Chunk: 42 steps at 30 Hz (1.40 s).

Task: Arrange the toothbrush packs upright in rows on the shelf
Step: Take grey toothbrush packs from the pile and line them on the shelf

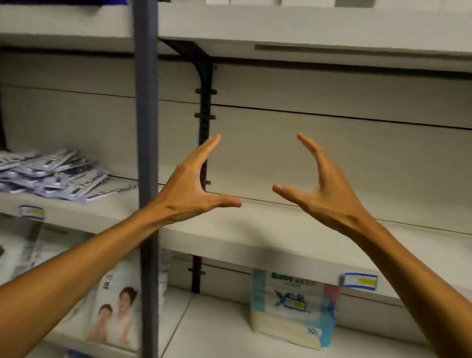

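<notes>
Head view shows the shelf (281, 236) stretching out under and beyond both my hands, its bare board running off to my right. Below my hands, on the lower level, sit the baby-product bags (116, 312) under my left forearm and a blue-and-white wipes pack (291, 310) beneath the gap between my hands. A grey upright post (142, 140) stands just left of my left hand, crossing in front of that forearm.

Well to the left of my left hand, past the post, the toothbrush packs (37, 172) lie flat in a loose heap on the same shelf level. None stands upright and I see no rows, so I judge the task barely begun: the whole pile remains to be carried over, stood up and lined in rows.

My left hand (196, 186) is spread, fingers straight, thumb pointing right, holding nothing. My right hand (320, 193) mirrors it, fingers loosely arched, thumb pointing left, also holding nothing. They face each other above the shelf, apart, with nothing between them.
</notes>
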Each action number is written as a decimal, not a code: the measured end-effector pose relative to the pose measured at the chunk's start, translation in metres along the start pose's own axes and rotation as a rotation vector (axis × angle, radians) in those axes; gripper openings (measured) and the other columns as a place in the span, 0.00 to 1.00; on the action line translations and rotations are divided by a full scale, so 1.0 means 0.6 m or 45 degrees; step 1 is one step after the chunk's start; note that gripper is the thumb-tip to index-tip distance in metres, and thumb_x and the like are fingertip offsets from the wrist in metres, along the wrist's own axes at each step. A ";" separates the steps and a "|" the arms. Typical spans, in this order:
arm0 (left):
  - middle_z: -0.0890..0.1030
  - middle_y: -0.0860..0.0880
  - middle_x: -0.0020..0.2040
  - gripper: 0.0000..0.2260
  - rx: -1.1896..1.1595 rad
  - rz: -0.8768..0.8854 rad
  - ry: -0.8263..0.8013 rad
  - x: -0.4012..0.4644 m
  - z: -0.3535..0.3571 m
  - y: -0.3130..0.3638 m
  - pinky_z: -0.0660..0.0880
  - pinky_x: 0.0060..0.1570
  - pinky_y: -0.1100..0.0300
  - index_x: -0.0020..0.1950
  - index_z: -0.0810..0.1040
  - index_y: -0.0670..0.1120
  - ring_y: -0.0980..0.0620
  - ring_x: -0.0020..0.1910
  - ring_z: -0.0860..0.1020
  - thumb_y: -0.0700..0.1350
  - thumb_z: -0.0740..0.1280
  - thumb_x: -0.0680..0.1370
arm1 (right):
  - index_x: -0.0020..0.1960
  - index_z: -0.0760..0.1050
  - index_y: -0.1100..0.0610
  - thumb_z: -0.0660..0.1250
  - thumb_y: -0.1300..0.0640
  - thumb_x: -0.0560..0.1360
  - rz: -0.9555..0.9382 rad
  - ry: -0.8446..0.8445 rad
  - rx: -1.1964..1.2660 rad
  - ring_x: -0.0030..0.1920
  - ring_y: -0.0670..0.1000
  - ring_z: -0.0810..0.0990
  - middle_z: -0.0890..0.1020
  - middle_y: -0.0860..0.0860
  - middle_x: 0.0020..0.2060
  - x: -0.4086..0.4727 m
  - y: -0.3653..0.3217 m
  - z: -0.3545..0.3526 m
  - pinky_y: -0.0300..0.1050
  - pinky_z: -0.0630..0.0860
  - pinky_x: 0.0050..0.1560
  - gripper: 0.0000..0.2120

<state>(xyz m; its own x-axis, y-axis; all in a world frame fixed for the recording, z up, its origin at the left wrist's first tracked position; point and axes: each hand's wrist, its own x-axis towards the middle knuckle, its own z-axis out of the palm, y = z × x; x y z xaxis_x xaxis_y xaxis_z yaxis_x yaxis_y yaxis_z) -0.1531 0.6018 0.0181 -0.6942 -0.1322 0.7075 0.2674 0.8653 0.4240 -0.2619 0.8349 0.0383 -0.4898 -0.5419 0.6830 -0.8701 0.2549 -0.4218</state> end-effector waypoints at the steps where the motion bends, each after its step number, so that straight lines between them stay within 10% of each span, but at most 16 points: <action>1: 0.52 0.54 0.78 0.55 0.018 -0.020 0.009 -0.013 -0.028 -0.014 0.60 0.71 0.42 0.78 0.49 0.55 0.49 0.76 0.56 0.69 0.72 0.58 | 0.77 0.49 0.46 0.68 0.33 0.65 -0.015 -0.004 0.013 0.77 0.53 0.53 0.54 0.46 0.77 0.008 -0.023 0.022 0.59 0.58 0.73 0.48; 20: 0.54 0.53 0.78 0.53 0.350 -0.290 0.293 -0.164 -0.387 -0.234 0.63 0.71 0.46 0.77 0.51 0.57 0.48 0.74 0.60 0.68 0.72 0.59 | 0.77 0.48 0.43 0.70 0.35 0.64 -0.368 -0.183 0.369 0.77 0.52 0.52 0.53 0.44 0.77 0.156 -0.301 0.357 0.60 0.55 0.74 0.50; 33: 0.54 0.53 0.78 0.57 0.524 -0.402 0.340 -0.096 -0.510 -0.423 0.57 0.70 0.52 0.77 0.51 0.57 0.50 0.75 0.56 0.76 0.67 0.54 | 0.77 0.48 0.43 0.69 0.33 0.64 -0.330 -0.214 0.556 0.77 0.52 0.52 0.54 0.45 0.77 0.304 -0.341 0.562 0.61 0.59 0.73 0.49; 42: 0.56 0.50 0.78 0.48 0.532 -0.510 0.400 -0.058 -0.543 -0.530 0.62 0.70 0.42 0.77 0.54 0.54 0.44 0.74 0.59 0.64 0.72 0.63 | 0.77 0.48 0.43 0.70 0.36 0.67 -0.283 -0.181 0.565 0.77 0.51 0.52 0.53 0.45 0.77 0.366 -0.338 0.643 0.58 0.58 0.74 0.47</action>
<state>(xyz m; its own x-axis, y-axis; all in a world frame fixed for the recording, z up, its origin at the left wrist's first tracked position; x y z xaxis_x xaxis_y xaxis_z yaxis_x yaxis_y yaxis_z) 0.0037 0.1739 0.0428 -0.4409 -0.5634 0.6987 -0.2971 0.8262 0.4787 -0.1720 0.3553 0.0441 -0.2569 -0.6555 0.7102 -0.8303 -0.2263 -0.5093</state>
